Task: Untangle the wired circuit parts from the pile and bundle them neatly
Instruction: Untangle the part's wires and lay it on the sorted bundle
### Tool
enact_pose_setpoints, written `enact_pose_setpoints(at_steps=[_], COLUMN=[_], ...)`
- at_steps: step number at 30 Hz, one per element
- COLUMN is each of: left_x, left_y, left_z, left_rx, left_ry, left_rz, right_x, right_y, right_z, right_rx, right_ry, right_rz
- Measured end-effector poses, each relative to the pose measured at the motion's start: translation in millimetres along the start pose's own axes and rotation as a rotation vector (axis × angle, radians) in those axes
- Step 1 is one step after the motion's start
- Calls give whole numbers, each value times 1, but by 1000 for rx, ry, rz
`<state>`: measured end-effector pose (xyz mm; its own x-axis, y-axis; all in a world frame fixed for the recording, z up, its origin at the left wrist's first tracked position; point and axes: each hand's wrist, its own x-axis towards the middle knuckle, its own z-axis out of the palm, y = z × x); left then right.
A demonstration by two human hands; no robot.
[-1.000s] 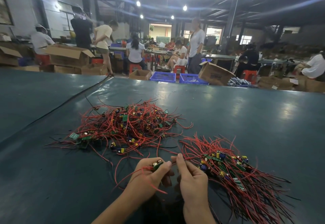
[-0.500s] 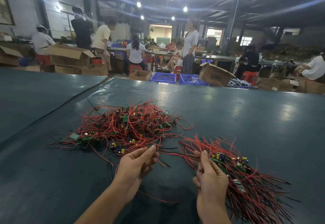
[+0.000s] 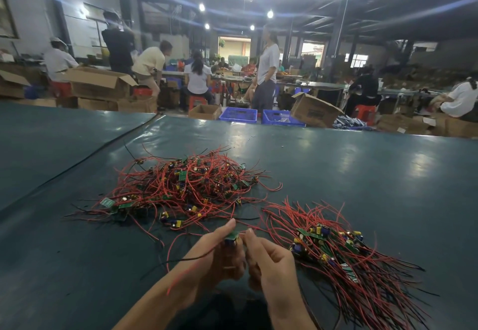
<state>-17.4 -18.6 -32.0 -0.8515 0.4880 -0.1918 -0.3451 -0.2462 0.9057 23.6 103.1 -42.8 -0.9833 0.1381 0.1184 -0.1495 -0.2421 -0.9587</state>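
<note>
Done: bundle [image 3: 344, 259] lies on the right of the surface [image 3: 362, 174], wires combed roughly one way, boards clustered at its far end.
Left: pile [image 3: 181, 190] is a full tangle and looks at least as big as the bundle. I'd call it about half done.
Part [image 3: 232, 236]: held up between both hands, near side, between pile and bundle. Its red and black wires trail left.
Left hand [image 3: 214, 259]: fingers curled round the part, thumb on top.
Right hand [image 3: 271, 265]: curled, fingertips pinching the part's right side. Board or wire, can't tell.
Change vs 0.5 s ago: hands were apart with fingers stretched, left at the pile edge, right at the bundle, no part seen in them. Now they're together on one part. Pile and bundle look unchanged.
</note>
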Motion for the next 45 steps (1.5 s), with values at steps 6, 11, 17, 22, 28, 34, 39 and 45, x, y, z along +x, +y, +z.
enact_pose_setpoints(at_steps=[6,11,17,22,28,34,39,45], left_x=[-9,-5,0,1,-1,3,5,4], left_y=[5,-3,-14,-13,-14,-16,-20,-20], left_z=[7,3,4,6,11,10,8,7], left_rx=[51,-154,111,214,302,392,482,522], left_ry=[-100,2,0,108,81,176,182,116], left_rz=[-68,-64,128,390,469,590,588,551], right_x=[3,4,7,5,7,1,3,4], right_y=[2,3,1,-1,-2,-2,1,-4], right_z=[2,1,-1,-1,-6,4,4,1], right_rx=[102,137,110,147,318,36,47,139], right_ry=[71,134,179,197,318,271,238,281], right_rz=[73,81,45,58,132,-12,159,243])
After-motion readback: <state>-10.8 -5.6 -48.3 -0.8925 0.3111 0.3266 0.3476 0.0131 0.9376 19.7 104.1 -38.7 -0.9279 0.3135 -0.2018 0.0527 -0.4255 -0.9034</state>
